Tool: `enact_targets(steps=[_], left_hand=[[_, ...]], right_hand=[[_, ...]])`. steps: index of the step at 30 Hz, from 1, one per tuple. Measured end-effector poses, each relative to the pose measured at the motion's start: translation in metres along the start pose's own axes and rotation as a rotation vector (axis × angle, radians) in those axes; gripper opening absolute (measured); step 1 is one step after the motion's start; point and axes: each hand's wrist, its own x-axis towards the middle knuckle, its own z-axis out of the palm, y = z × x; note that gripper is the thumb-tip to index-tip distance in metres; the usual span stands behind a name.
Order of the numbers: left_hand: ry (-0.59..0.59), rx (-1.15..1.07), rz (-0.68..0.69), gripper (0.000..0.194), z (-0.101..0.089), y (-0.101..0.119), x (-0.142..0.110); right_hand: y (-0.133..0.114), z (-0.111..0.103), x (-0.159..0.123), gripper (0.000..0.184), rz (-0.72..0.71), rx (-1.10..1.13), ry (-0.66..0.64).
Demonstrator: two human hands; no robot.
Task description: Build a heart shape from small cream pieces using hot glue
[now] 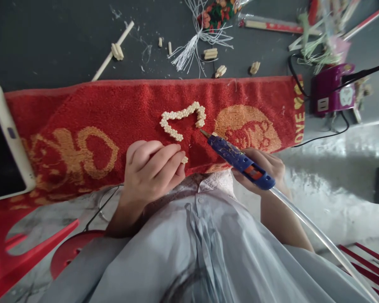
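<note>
My left hand is closed, thumb and fingertips pinching a small cream cluster piece just above the red towel. In my right hand is a blue glue gun with an orange part on its body. A long clear glue stick runs out of its back end. The metal nozzle points left, close to the end of a bent chain of cream clusters. That chain lies on the towel in an open, heart-like outline, apart from both hands.
Beyond the towel lie a pale stick with a bundle on it, several cream bundles and white strings. A purple box with cables stands at right. A tablet-like device rests at left, above a red chair.
</note>
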Motion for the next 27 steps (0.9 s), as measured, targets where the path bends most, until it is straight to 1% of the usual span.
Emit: enact_targets(steps=[2, 5, 10, 18, 27], left_hand=[[0.004, -0.027, -0.01, 0.025, 0.0, 0.001, 0.001], [0.001, -0.004, -0.01, 0.021, 0.0, 0.002, 0.004], [-0.006, -0.007, -0.015, 0.019, -0.001, 0.002, 0.005], [0.003, 0.024, 0.004, 0.017, -0.001, 0.002, 0.006], [-0.003, 0.041, 0.014, 0.016, -0.002, 0.002, 0.006]], right_hand=[[-0.001, 0.002, -0.001, 0.013, -0.007, -0.017, 0.007], [-0.004, 0.003, 0.001, 0.009, -0.028, -0.029, 0.022], [-0.009, 0.006, 0.003, 0.006, -0.011, -0.06, 0.033], [-0.008, 0.01, 0.005, 0.002, -0.077, -0.115, 0.104], [-0.009, 0.012, 0.007, 0.007, -0.11, -0.172, 0.137]])
